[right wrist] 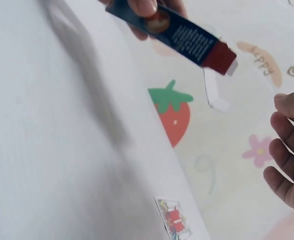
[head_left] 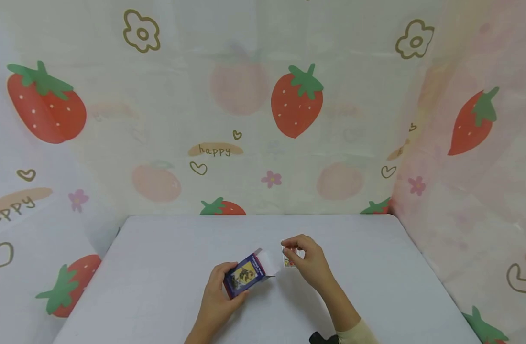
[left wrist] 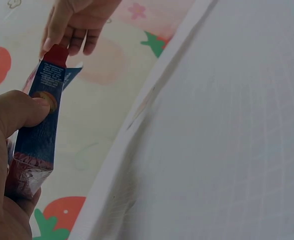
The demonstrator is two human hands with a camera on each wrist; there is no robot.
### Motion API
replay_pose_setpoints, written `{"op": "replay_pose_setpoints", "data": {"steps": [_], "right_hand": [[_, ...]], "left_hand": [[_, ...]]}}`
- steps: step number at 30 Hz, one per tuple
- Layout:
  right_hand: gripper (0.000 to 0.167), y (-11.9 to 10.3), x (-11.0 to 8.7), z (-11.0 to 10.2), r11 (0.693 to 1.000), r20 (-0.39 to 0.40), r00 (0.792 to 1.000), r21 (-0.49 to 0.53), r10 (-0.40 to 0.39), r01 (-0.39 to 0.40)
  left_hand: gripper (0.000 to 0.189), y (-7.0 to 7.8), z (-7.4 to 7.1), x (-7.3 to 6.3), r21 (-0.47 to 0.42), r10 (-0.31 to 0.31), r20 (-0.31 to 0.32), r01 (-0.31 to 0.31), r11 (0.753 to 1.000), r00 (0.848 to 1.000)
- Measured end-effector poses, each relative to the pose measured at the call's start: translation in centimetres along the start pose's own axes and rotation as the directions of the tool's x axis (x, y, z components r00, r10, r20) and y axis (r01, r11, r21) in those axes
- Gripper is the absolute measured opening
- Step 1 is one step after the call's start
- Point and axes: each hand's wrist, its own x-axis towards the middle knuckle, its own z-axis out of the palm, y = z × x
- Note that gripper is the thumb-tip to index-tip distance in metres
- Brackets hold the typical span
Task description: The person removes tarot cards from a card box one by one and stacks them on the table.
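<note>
My left hand (head_left: 217, 295) grips a small blue card box (head_left: 245, 275) with a yellow picture on its front, fingers on one side and thumb on the other. The box tilts up to the right, its end flap (head_left: 269, 264) standing open. In the left wrist view, the thumb presses the box's narrow printed side (left wrist: 40, 127). Just right of the box, my right hand (head_left: 311, 263) hovers with loosely bent fingers and nothing between them. Beneath it on the table lies a playing card (right wrist: 175, 220) with a red figure, partly covered by the hand in the head view.
A white-covered table (head_left: 168, 253) lies under both hands. Cloth walls (head_left: 263, 157) printed with strawberries and flowers rise behind it and at both sides. A black object (head_left: 322, 338) shows at the bottom edge beside the right sleeve (head_left: 357, 333).
</note>
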Motion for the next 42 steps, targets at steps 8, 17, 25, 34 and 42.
{"op": "replay_pose_setpoints", "data": {"steps": [8, 17, 25, 34, 42], "right_hand": [[0.02, -1.2, -1.1, 0.6, 0.997, 0.006, 1.0, 0.071, 0.008, -0.009], [0.016, -1.5, -2.0, 1.5, 0.997, 0.057, 0.998, 0.075, 0.032, -0.036], [0.015, -1.9, -2.1, 1.7, 0.999, 0.07, 0.997, 0.052, 0.011, -0.015], [0.015, -1.7, -2.2, 2.0, 0.999, 0.106, 0.994, 0.016, 0.033, -0.035], [0.013, -1.0, -2.6, 2.5, 0.999, 0.137, 0.99, -0.005, 0.037, -0.036]], "left_hand": [[0.077, 0.1, 0.1, 0.0, -0.018, -0.01, 0.005, 0.011, 1.0, 1.0], [0.076, 0.2, 0.0, -0.3, -0.033, -0.018, 0.013, 0.018, 0.999, 1.0], [0.076, 0.2, 0.0, -0.2, -0.052, -0.006, 0.018, 0.007, 0.999, 1.0], [0.078, 0.4, 0.1, -0.3, -0.042, 0.009, 0.018, -0.009, 0.999, 1.0], [0.077, 0.7, -0.1, -0.3, -0.063, -0.02, 0.033, 0.022, 0.998, 0.999]]}}
